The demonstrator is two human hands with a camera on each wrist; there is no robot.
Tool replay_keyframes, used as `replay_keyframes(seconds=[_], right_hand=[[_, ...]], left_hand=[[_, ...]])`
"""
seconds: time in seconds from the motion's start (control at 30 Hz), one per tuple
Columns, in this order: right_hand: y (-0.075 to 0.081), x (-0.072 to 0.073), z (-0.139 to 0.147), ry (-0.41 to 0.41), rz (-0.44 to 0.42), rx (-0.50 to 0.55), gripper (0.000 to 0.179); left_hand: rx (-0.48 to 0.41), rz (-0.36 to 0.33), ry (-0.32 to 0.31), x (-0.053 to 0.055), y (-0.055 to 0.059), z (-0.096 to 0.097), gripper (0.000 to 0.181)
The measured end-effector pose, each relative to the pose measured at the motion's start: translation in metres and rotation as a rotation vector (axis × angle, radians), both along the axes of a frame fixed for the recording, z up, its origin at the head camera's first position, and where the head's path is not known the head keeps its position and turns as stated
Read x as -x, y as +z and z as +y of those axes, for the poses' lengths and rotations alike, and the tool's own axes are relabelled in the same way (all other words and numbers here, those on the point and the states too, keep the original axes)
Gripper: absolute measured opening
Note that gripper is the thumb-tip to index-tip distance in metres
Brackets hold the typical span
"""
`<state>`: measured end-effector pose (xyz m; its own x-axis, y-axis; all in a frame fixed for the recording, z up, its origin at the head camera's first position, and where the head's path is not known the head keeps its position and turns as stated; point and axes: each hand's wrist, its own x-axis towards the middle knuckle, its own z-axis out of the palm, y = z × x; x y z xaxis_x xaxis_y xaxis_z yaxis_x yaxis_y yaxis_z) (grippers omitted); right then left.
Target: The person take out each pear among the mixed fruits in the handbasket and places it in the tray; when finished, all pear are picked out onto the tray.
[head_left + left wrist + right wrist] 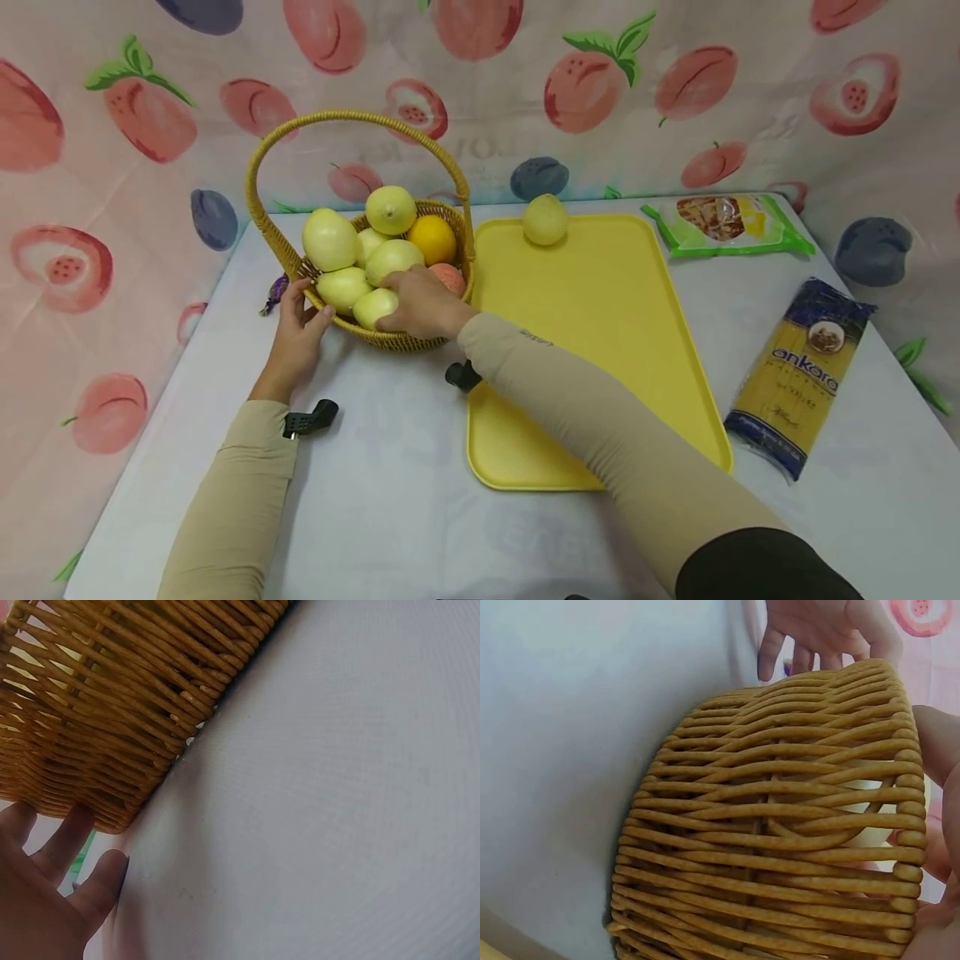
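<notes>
A wicker basket (397,342) with a tall arched handle stands on the white table, full of pale yellow-green fruit, an orange (432,240) and a pinkish-red fruit (447,277). My right hand (423,304) reaches over the basket's near rim. Its thumb and fingers are around a pale yellow-green fruit (371,309) at the front; the rim partly hides the fingers in the right wrist view. My left hand (298,337) is at the basket's left side, fingers spread. Its fingertips touch the wicker wall (112,750) in the left wrist view.
Right of the basket lies a yellow tray (585,333), with one pale yellow-green fruit (545,220) at its far edge. A green snack packet (731,225) and an ankara pasta packet (802,375) lie farther right. A small purple wrapped item (277,293) is left of the basket.
</notes>
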<state>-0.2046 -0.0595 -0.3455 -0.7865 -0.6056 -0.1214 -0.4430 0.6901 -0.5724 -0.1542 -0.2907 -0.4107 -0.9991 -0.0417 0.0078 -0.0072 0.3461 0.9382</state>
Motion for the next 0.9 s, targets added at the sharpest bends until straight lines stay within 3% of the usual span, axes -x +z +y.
replay_keyframes(seconds=[0.27, 0.43, 0.7, 0.9], right_hand=[[-0.001, 0.002, 0.006, -0.042, -0.07, 0.141, 0.065], [0.002, 0.003, 0.011, -0.09, -0.164, 0.208, 0.067], [0.005, 0.006, 0.018, -0.135, -0.194, 0.226, 0.068], [0.008, 0.006, 0.029, -0.127, -0.277, 0.389, 0.066]], left_hand=[[0.031, -0.007, -0.002, 0.003, -0.003, -0.002, 0.066], [0.038, -0.008, 0.0, 0.002, -0.002, -0.001, 0.066], [0.037, -0.001, 0.005, 0.0, -0.001, 0.0, 0.067], [0.029, 0.002, 0.008, 0.0, -0.001, 0.0, 0.066]])
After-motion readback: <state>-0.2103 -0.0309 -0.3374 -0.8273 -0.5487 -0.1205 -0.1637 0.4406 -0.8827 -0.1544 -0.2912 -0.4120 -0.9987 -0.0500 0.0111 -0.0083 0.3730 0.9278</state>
